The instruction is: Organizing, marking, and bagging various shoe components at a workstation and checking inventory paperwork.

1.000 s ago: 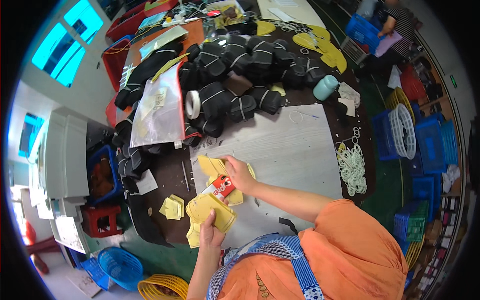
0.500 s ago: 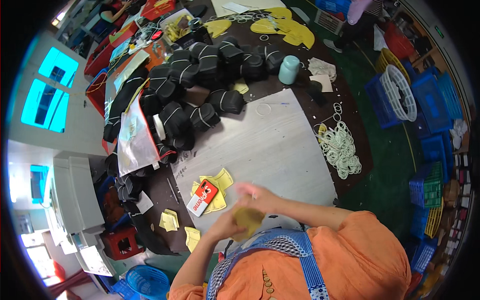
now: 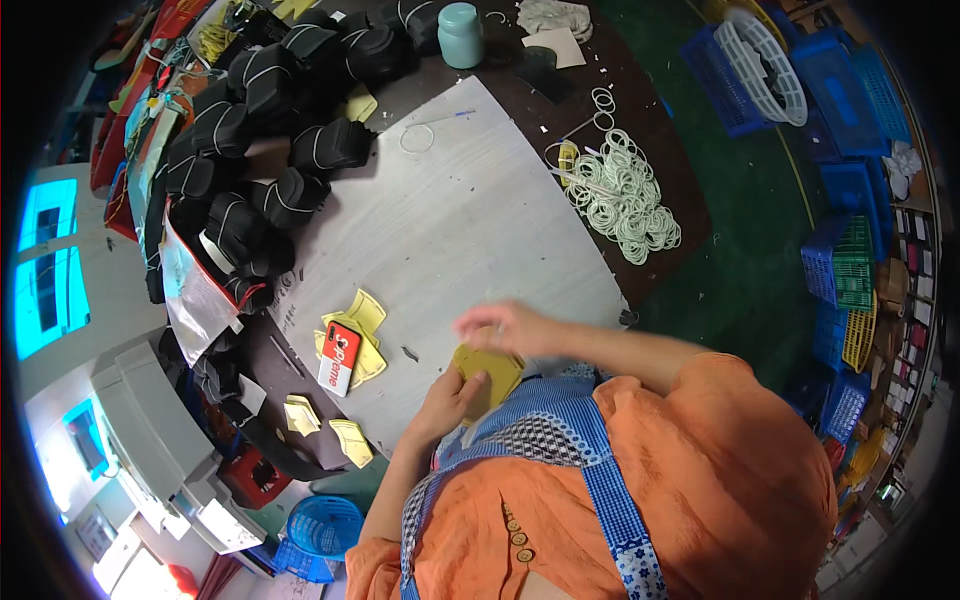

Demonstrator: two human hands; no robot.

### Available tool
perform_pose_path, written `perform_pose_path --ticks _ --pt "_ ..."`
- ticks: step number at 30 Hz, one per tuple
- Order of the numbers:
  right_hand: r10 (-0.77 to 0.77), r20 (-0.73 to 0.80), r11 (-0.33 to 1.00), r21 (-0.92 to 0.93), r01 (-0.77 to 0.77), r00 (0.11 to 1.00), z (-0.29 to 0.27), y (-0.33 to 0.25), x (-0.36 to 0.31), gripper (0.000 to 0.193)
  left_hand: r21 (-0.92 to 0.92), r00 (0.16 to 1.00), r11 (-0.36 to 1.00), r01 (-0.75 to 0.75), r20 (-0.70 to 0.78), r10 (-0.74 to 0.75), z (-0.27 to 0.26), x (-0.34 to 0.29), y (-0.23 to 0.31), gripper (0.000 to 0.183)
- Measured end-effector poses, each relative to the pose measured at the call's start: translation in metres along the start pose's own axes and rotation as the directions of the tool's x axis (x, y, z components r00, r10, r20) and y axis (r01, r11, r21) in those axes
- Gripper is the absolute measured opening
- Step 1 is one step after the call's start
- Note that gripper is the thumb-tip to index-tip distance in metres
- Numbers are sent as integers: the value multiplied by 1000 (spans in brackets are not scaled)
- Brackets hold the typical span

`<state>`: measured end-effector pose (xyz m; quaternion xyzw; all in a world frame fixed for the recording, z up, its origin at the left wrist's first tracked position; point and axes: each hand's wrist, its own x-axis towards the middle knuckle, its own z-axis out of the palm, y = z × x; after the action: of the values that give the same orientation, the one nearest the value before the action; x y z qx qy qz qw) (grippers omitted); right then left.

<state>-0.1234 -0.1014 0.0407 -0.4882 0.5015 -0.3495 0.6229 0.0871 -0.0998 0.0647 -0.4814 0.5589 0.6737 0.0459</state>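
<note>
My left hand (image 3: 447, 402) grips a stack of yellow flat cut pieces (image 3: 489, 380) near the table's front edge, its thumb lying on top. Just above the stack is my right hand (image 3: 508, 328), blurred by motion. Its fingers look loosely stretched and apart, and nothing shows in them. To the left, a red and white phone (image 3: 340, 358) lies on more yellow pieces (image 3: 367, 312) on the pale board (image 3: 450, 220). Smaller groups of yellow pieces (image 3: 301, 415) sit at the table's lower left edge.
Bundles of black pieces (image 3: 330, 145) tied with white bands line the left and back. A heap of pale green rings (image 3: 625, 200) lies at the right, with a turquoise jar (image 3: 460, 36) at the back. Blue crates (image 3: 728, 80) stand on the floor to the right.
The whole view has shifted, so the table things appear further left and higher. My left hand still grips the yellow stack; my right hand has come off it slightly upward.
</note>
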Motion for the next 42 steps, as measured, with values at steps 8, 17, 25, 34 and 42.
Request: perform_pose_path --ticks 8,17,25,34,42 --pt "-243 -579 661 -686 -304 778 -189 47 57 9 420 983 902 -97 184 19 18 6 45 46" --pt "-127 -313 153 -944 -293 941 -207 54 88 13 80 990 988 -128 -54 133 11 3 38 47" --pt "-25 7 865 -502 25 1000 -112 -83 35 12 -489 970 838 -241 -130 203 -31 14 86 46" --pt "335 236 698 588 -409 912 -22 -85 16 13 -801 936 528 -283 -110 334 -44 -6 52 57" --pt "61 349 990 98 -101 935 27 -131 38 23 341 935 881 -328 253 250 -121 -28 63 48"
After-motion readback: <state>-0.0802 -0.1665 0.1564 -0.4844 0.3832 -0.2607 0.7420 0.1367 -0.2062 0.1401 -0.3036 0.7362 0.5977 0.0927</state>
